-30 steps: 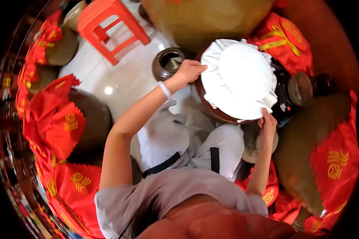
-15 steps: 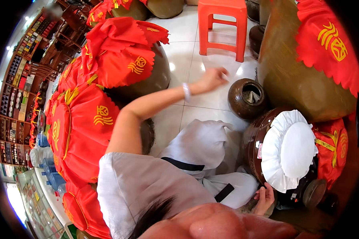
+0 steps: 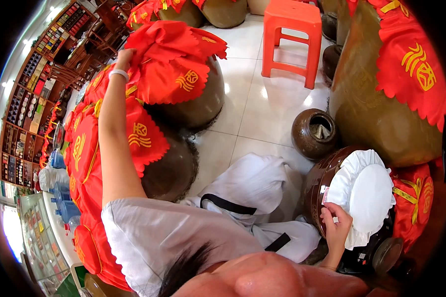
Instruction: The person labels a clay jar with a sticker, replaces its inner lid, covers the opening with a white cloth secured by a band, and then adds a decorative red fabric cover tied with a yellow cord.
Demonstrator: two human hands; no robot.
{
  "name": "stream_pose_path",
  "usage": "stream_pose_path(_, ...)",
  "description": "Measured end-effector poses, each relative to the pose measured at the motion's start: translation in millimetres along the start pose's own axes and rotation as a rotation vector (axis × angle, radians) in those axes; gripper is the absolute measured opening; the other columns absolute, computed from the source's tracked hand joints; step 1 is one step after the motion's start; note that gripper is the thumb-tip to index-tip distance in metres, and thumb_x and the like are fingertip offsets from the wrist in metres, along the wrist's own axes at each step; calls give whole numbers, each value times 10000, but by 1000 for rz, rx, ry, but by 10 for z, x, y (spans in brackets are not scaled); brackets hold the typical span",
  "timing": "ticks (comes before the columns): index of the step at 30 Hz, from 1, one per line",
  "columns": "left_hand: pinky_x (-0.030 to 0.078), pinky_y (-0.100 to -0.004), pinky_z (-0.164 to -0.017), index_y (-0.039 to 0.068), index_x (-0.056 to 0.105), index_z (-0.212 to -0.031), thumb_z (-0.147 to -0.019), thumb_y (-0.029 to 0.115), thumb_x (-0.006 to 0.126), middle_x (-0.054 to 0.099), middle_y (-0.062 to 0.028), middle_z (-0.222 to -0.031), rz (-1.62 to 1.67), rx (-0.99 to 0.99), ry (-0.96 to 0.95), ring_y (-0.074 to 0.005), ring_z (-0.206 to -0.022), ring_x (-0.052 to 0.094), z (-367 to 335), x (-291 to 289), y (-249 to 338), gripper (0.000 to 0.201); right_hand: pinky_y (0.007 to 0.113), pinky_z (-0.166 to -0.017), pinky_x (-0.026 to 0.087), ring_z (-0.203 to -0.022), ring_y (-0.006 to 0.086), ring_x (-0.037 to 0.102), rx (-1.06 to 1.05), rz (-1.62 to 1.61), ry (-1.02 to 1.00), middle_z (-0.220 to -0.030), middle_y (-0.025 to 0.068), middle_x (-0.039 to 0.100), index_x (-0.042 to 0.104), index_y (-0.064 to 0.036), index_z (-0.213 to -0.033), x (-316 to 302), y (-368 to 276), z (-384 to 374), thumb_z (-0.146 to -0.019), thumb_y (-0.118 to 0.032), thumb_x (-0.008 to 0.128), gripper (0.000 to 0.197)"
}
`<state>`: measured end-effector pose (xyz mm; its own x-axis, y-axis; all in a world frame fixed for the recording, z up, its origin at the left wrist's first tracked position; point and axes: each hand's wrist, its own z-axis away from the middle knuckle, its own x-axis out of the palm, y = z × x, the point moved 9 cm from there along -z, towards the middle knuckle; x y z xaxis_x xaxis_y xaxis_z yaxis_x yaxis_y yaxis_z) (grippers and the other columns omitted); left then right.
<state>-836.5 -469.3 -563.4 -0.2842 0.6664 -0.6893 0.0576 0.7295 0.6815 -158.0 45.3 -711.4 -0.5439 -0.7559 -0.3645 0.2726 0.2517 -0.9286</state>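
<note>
My left arm, with a pale bracelet, reaches far to the left. My left hand (image 3: 125, 58) is closed at the edge of a red cloth cover (image 3: 168, 59) with yellow markings, draped over a large brown jar (image 3: 210, 99); its fingertips are partly hidden. On the right, my right hand (image 3: 336, 222) has curled fingers at the ruffled rim of a white cloth cover (image 3: 370, 193). That cover caps a dark brown glazed jar (image 3: 316, 183) standing by my bent knee (image 3: 252, 180).
A small open brown pot (image 3: 302, 133) with something pale inside stands beyond the capped jar. A red plastic stool (image 3: 292, 42) is on the tiled floor (image 3: 248, 109). A huge brown vat (image 3: 364, 104) rises at right. Shelves (image 3: 29, 104) and a glass display case (image 3: 42, 247) line the left.
My left hand has swung from above the floor leftward to the red cloth cover. My right hand has risen from the jar's lower side to the white cover's rim.
</note>
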Motion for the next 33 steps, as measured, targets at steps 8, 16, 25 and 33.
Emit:
stream_pose_path(8,478,-299,-525,-17,628,-812,-756,103,632,616,-73,-714,357,-19,186,-175,-569,586,-35,-186,-30,133,260,-543,446,-570,162,575,-117,79,-43,-704,123,626,622,43,-858,62,-279,-23,-737,-21,642,139)
stream_pose_path(16,440,-216,-667,1,631,-910,-792,121,571,615,-16,-768,384,831,-452,-78,-735,560,1539,948,3106,178,272,-606,456,-666,169,584,-292,177,68,-747,107,620,611,33,-921,-33,-812,-276,-754,-37,626,181)
stream_pose_path(25,434,-183,-700,-39,612,-951,-824,68,568,625,-3,-836,238,1099,-1280,-47,-783,551,4460,1340,4234,172,320,-920,373,-1082,236,465,-726,223,78,-1215,122,458,436,-56,-1207,32,-1951,-1112,-616,-176,744,678)
stream_pose_path(33,443,-195,-735,66,600,-912,-775,92,643,611,8,-837,705,530,-1384,-70,-777,571,4340,1440,4443,146,254,-802,436,-833,131,571,-694,-93,170,-943,43,613,561,20,-1032,-464,-1953,-968,-736,-183,675,377)
